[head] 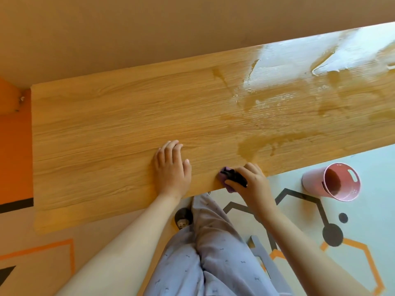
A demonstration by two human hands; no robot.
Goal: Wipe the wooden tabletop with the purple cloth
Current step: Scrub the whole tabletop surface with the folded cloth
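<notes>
The wooden tabletop [111, 129] runs across the view, dry on the left and streaked with wet patches [277, 82] on the right. My right hand [250, 184] grips the bunched purple cloth [229, 177] at the table's near edge, pressing it onto the wood. Only a dark crumpled part of the cloth shows past my fingers. My left hand [171, 167] lies flat on the tabletop just left of the cloth, fingers apart, holding nothing.
A pink bucket [331, 181] stands on the patterned floor to the right, below the table's near edge. My legs in grey trousers [205, 253] are under me. A wall [149, 28] runs behind the table's far edge.
</notes>
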